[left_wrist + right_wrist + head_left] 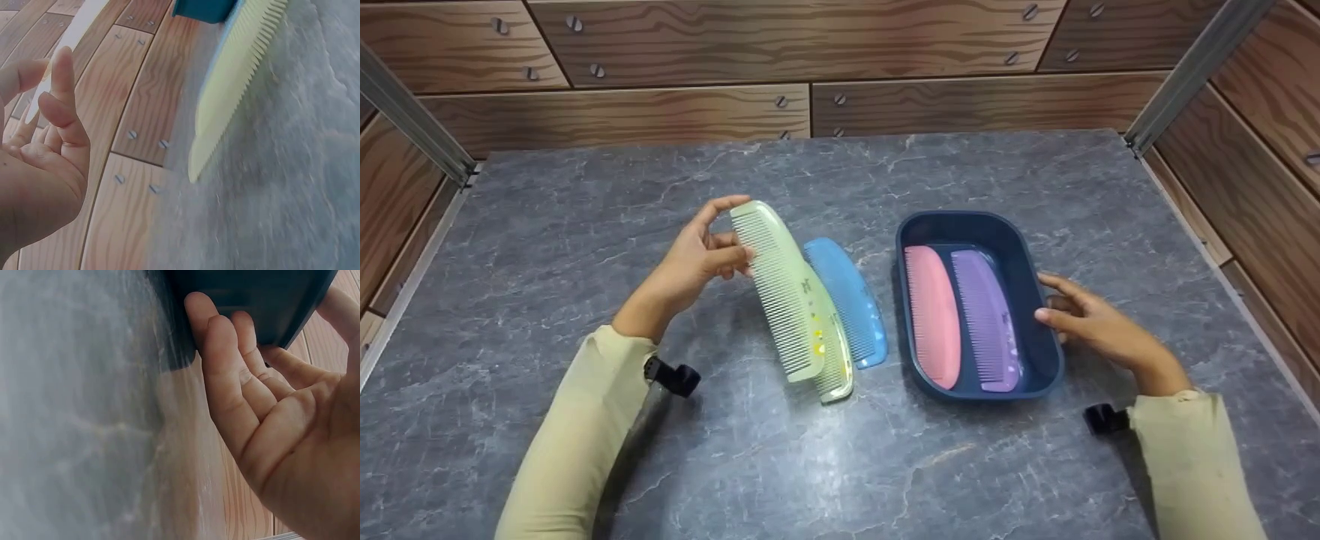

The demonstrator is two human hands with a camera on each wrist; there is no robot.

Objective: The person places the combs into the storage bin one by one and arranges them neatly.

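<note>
- The left hand [690, 259] is clamped on a pale green comb [776, 300], pinching it near its upper end with the thumb on the near face
- That pale green comb hangs to the right of the left hand and slants down toward the person, its teeth facing the hand and its smooth spine turned away
- Small dark and yellow marks run along the spine, on the side away from the left hand
- Below and to the right of the left hand, a second green comb [834, 375] lies partly covered by the held one; in the left wrist view a gap shows between that hand and it, though whether the two combs touch at the lower end I cannot tell
- Farther right of the left hand, a blue comb [851, 307] lies on the grey marbled table [712, 450], just beside the second green comb
- The right hand [1102, 330] is clamped on the right edge of a navy bin [967, 225], thumb at the rim and bent fingers against the outer wall
- Inside the navy bin, to the left of the right hand, lie two combs side by side with their teeth facing left: a purple comb [986, 322] nearer that hand and a pink comb [936, 315] farther from it
- Beyond both hands, a wood-patterned panel [802, 41] with printed screws stands behind the table
</note>
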